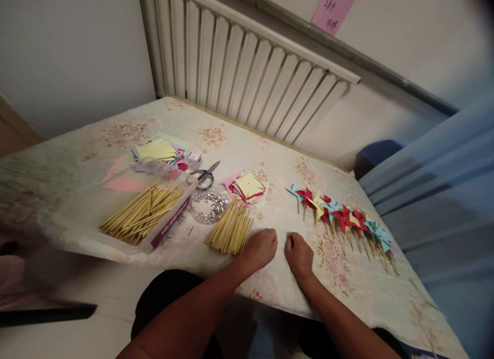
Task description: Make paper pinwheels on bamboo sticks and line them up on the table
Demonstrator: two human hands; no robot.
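My left hand [261, 247] is closed in a fist and rests on the tablecloth, just right of a bundle of thin wooden sticks [230, 229]. My right hand [300, 255] is curled into a loose fist a short gap away; I see nothing in either hand. Beyond the sticks lies a stack of cut paper squares [250, 186], yellow on top. A round clear dish [210, 205] holds small shiny pins or beads. To the right of my right hand, finished paper pinwheels [343, 217] in red, blue and yellow lie in a row on their sticks.
A clear plastic box [133, 246] full of wooden sticks [144, 215] stands on the left. Behind it are scissors [206, 176], a small white box [194, 159] and more coloured paper [156, 149]. A radiator [247, 66] borders the far edge; a blue curtain [436, 194] hangs right.
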